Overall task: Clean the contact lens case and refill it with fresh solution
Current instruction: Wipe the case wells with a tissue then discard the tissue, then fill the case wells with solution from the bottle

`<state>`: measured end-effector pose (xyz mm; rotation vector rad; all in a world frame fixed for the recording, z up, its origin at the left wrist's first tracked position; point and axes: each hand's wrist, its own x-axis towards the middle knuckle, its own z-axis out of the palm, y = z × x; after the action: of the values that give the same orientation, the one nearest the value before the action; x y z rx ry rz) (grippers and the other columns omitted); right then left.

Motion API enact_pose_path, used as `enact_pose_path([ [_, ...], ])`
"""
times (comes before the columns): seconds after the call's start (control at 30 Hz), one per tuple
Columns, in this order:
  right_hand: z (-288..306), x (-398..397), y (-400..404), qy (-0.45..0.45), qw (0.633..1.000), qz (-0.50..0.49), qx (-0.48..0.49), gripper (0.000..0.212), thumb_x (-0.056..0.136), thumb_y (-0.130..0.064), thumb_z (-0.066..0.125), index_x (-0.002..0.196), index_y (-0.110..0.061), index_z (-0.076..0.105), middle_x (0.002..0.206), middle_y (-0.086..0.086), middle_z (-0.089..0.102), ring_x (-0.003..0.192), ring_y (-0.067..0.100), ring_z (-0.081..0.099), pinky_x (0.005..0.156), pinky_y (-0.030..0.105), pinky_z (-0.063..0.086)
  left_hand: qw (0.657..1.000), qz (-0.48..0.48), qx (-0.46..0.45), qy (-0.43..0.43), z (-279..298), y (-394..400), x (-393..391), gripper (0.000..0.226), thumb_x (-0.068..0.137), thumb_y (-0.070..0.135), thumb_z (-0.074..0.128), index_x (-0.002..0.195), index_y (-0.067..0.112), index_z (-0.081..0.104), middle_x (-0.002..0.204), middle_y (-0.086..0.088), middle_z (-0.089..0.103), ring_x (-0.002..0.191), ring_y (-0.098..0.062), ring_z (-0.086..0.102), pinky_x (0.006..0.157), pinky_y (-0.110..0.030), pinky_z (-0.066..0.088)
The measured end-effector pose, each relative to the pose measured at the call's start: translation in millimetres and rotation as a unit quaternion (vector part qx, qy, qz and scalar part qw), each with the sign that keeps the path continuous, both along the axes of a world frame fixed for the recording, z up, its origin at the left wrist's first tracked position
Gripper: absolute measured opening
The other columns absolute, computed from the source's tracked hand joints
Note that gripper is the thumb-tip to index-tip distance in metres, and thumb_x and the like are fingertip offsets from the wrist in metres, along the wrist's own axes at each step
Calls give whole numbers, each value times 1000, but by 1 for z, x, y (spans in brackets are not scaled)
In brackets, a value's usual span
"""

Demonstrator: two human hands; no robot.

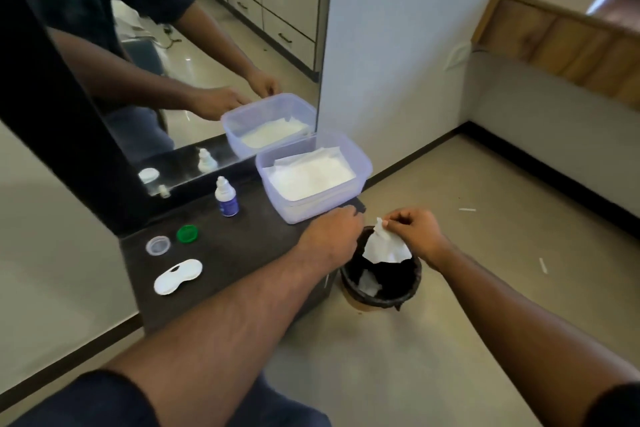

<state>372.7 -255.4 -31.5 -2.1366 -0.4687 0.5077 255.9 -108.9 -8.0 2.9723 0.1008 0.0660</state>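
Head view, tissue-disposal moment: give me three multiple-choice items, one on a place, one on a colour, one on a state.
1. Where is the crumpled white tissue?
A. Inside the clear plastic box
B. Above the black-lined waste bin
C. On the dark countertop

2. What colour is the loose round screw cap nearest the small white solution bottle?
A. Green
B. Red
C. Yellow

3. What state is the white contact lens case in?
A. Both caps screwed on
B. Held in the left hand
C. Lying on the countertop with both caps off

Answers:
1 B: the right hand pinches the tissue over the black-lined waste bin on the floor.
2 A: the cap beside the bottle is green; the other cap is clear.
3 C: the case lies alone on the dark countertop, both caps lying apart from it.
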Motion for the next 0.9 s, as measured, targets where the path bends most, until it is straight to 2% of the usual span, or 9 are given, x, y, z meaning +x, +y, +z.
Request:
enact_pose_path([
  [0.07, -15, 20, -3, -18, 999, 0, -34, 9, 85, -17, 69, 77, -20, 72, 81, -1, 70, 76, 15, 62, 71, 26, 49, 998, 10, 49, 25, -8, 2, 13, 23, 95, 12, 49, 115, 11, 60, 120, -7, 61, 108, -22, 60, 89, -31, 49],
  [0.17, -40, 42, -3, -22, 998, -9, -53, 9, 85, -13, 68, 78, -16, 72, 78, 1, 69, 74, 16, 62, 73, 30, 50, 996, 55, 39, 61, -14, 8, 24, 21, 97, 8, 47, 111, 11, 62, 116, -7, 64, 108, -23, 62, 89, -31, 48],
  [0.33, -87, 62, -3, -13, 994, -24, -101, 10, 84, -10, 66, 75, -10, 69, 74, 10, 66, 71, 20, 58, 67, 30, 45, 996, 93, 10, -9, -19, 11, 26, 7, 82, 8, 69, 80, 15, 71, 81, -1, 68, 70, -17, 67, 58, -24, 49],
  [0.47, -112, 69, -9, -1, 987, -66, -144, 12, 84, -4, 62, 73, 0, 65, 67, 18, 58, 66, 20, 50, 61, 28, 38, 997, 76, 4, -31, -31, 14, 26, 21, 61, -3, 84, 59, 12, 68, 60, -3, 62, 46, -20, 61, 40, -26, 50],
  [0.6, -115, 68, -9, -11, 974, -54, -221, 29, 78, 4, 54, 56, -13, 44, 55, 3, 40, 58, 18, 35, 51, 26, 27, 997, 62, 4, -40, -31, 14, 26, 25, 56, -4, 86, 54, 11, 66, 55, -3, 58, 40, -21, 57, 38, -21, 43],
  [0.63, -113, 65, -8, -11, 971, -47, -234, 33, 76, 6, 53, 54, -15, 41, 54, 0, 41, 56, 18, 35, 49, 25, 26, 997, 65, 1, -38, -29, 15, 26, 24, 58, -2, 85, 55, 12, 66, 57, -3, 59, 41, -20, 58, 39, -20, 44],
  [0.7, -109, 61, -5, -13, 969, -33, -245, 38, 75, 7, 56, 52, -17, 40, 58, -1, 45, 56, 19, 38, 49, 24, 29, 998, 58, 2, -24, -28, 14, 27, 8, 81, 4, 71, 78, 12, 71, 77, -3, 64, 62, -21, 65, 54, -28, 55],
  [0.77, -101, 54, -1, -18, 970, -24, -240, 34, 77, 5, 59, 54, -17, 47, 64, 0, 51, 61, 19, 45, 52, 23, 34, 998, 63, 12, -19, -28, 14, 25, 16, 95, 8, 53, 98, 12, 68, 95, -3, 64, 82, -21, 65, 71, -32, 56],
  [0.9, -79, 36, 10, -29, 979, -12, -201, 19, 82, -3, 60, 65, -12, 61, 71, 0, 58, 66, 17, 51, 54, 22, 38, 997, 77, 8, 4, -29, 19, 26, 22, 94, 6, 54, 110, 14, 66, 105, -4, 66, 93, -22, 66, 82, -33, 56],
])
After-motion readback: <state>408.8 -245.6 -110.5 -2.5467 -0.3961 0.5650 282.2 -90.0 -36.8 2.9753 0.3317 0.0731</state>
